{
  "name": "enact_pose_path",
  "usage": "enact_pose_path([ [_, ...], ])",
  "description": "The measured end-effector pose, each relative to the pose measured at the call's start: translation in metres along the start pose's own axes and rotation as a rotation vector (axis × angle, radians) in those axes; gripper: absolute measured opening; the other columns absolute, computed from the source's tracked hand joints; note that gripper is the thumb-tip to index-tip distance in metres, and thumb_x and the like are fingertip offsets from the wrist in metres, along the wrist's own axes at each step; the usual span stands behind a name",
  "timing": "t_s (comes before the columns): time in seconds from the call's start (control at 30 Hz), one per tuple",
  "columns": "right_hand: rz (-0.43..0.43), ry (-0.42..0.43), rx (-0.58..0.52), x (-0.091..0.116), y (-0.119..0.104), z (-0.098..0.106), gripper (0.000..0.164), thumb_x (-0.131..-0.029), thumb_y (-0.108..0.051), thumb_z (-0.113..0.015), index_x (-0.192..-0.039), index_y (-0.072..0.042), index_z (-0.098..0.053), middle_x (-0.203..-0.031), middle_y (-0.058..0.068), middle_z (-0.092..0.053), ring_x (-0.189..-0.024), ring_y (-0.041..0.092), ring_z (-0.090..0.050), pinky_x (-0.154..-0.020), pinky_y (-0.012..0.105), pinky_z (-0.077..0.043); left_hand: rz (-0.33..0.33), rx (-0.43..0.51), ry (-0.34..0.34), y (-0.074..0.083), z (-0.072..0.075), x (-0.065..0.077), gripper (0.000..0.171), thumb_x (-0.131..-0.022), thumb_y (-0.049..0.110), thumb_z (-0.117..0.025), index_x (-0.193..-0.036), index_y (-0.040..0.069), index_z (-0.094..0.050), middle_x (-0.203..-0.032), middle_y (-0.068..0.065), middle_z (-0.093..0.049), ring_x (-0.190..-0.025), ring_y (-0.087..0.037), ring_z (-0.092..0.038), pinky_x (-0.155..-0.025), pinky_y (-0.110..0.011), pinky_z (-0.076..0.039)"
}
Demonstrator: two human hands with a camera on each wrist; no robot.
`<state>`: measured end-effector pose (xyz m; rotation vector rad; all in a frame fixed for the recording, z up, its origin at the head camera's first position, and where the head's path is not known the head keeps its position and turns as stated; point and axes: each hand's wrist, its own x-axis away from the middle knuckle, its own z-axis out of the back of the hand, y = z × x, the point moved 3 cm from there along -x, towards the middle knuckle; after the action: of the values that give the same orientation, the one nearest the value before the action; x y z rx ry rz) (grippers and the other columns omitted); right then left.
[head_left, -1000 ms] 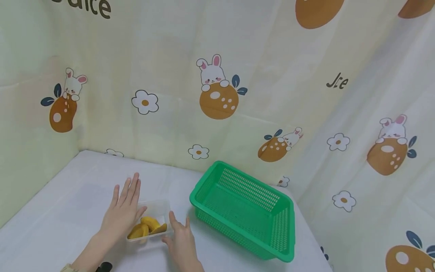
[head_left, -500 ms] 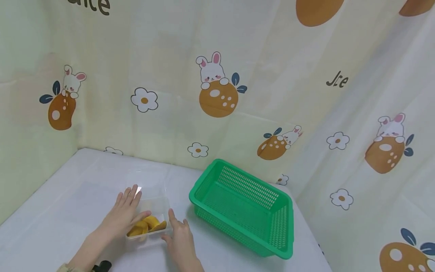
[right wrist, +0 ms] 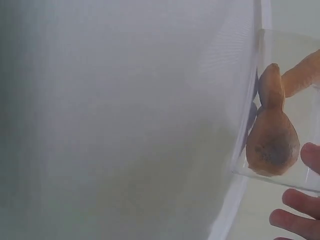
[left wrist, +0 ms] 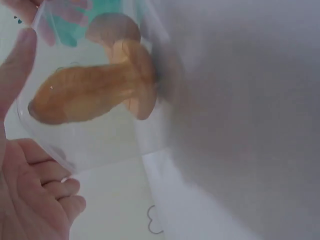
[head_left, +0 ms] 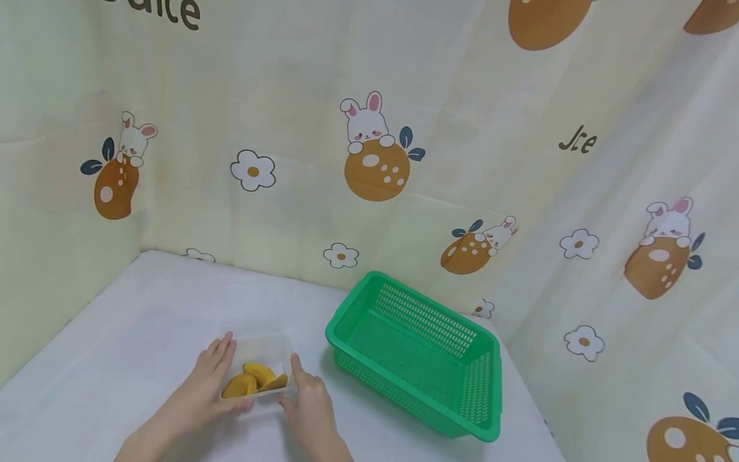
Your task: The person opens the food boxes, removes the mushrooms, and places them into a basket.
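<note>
A clear plastic box point(head_left: 262, 348) stands on the white-covered table, holding several yellow fruits point(head_left: 240, 385) that look like small bananas. My left hand point(head_left: 202, 385) holds its left near corner, fingers along the left wall and thumb along the near edge. On the opposite side, my right hand point(head_left: 312, 404) grips the right near corner between index finger and thumb. Through the wall in the left wrist view, one long fruit point(left wrist: 80, 95) shows a dark tip. The right wrist view shows the fruits point(right wrist: 272, 145) behind clear plastic, with fingertips point(right wrist: 310, 156) beside them.
To the right of the box sits a green perforated basket point(head_left: 369, 369), with nothing seen inside. A curtain point(head_left: 300, 212) printed with rabbits and flowers stands behind the table point(head_left: 156, 333) and along its sides.
My left hand has come down from over the box to its left near corner. The clear sheet seen behind the box half a second ago no longer shows there. The right hand stays put.
</note>
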<state>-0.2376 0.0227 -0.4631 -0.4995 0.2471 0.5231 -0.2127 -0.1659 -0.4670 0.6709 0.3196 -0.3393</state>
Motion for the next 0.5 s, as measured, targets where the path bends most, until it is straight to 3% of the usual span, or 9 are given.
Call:
enact_pose_path([
  [0.1,0.024,-0.057,0.033,-0.001,-0.001,0.004,0.068,-0.078,-0.016,-0.075,-0.135,0.003,-0.043,-0.12,0.016,-0.058,-0.103,0.028,-0.057,-0.086,0.036,-0.048,0.001,-0.013,0.069,0.001,-0.005,0.01,0.099,-0.076,0.045,-0.07,-0.134,-0.02,-0.025,-0.144,-0.035,-0.016,-0.134,-0.045,-0.008,-0.108,-0.05,-0.002],
  [0.17,0.045,-0.092,0.067,-0.003,-0.002,0.011,0.064,-0.08,-0.024,-0.073,-0.133,0.001,-0.046,-0.127,0.015,-0.053,-0.111,0.031,-0.052,-0.09,0.04,-0.045,-0.033,-0.07,0.112,0.001,-0.008,0.015,0.094,-0.078,0.043,-0.069,-0.134,-0.019,-0.026,-0.143,-0.034,-0.018,-0.136,-0.04,-0.006,-0.109,-0.046,-0.001],
  [0.27,0.106,-0.07,0.067,-0.013,-0.009,0.027,0.051,-0.083,-0.027,-0.071,-0.123,0.0,-0.055,-0.132,0.016,-0.047,-0.118,0.035,-0.045,-0.094,0.045,-0.041,-0.099,-0.172,0.185,0.003,-0.012,0.02,0.09,-0.08,0.039,-0.069,-0.134,-0.018,-0.028,-0.142,-0.034,-0.023,-0.138,-0.032,-0.003,-0.11,-0.04,0.0],
  [0.4,0.206,-0.055,0.027,-0.035,-0.025,0.038,0.03,-0.085,-0.019,-0.068,-0.109,-0.002,-0.063,-0.131,0.013,-0.049,-0.119,0.029,-0.046,-0.094,0.037,-0.042,-0.101,-0.185,0.224,0.005,-0.014,0.023,0.086,-0.083,0.036,-0.067,-0.138,-0.015,-0.025,-0.145,-0.03,-0.021,-0.139,-0.025,0.0,-0.109,-0.031,0.004],
  [0.5,0.211,-0.186,0.073,-0.049,-0.033,0.026,0.024,-0.085,-0.015,-0.068,-0.105,-0.002,-0.065,-0.123,0.009,-0.055,-0.114,0.021,-0.051,-0.09,0.026,-0.044,-0.073,-0.147,0.22,0.006,-0.014,0.025,0.081,-0.088,0.036,-0.061,-0.139,-0.014,-0.023,-0.146,-0.029,-0.019,-0.139,-0.024,0.001,-0.109,-0.028,0.006],
])
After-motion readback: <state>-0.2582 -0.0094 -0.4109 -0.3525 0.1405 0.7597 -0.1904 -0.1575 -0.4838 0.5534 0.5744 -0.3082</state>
